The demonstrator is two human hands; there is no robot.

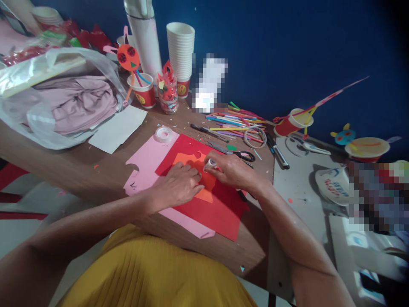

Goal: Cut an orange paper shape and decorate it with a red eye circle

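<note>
My left hand (177, 186) lies over a small orange paper (203, 194), fingers bent and close together; whatever they may hold is hidden. My right hand (228, 169) is closed round a small white cylindrical item (211, 163) just above the orange paper's right part. Beneath the orange paper is a larger red sheet (226, 217), which overlaps a pink sheet (145, 160) with cut-out edges. A roll of white tape (163, 134) rests on the pink sheet's top. Black-handled scissors (244, 155) lie behind my right hand.
Colourful sticks (238, 123) and a pen (209, 132) lie behind the papers. Stacked cups (180, 55), a white bottle (145, 42) and a decorated cup (142, 94) stand at the back. At left are a plastic bag (64, 102) and white card (118, 129); right, a marker (277, 152).
</note>
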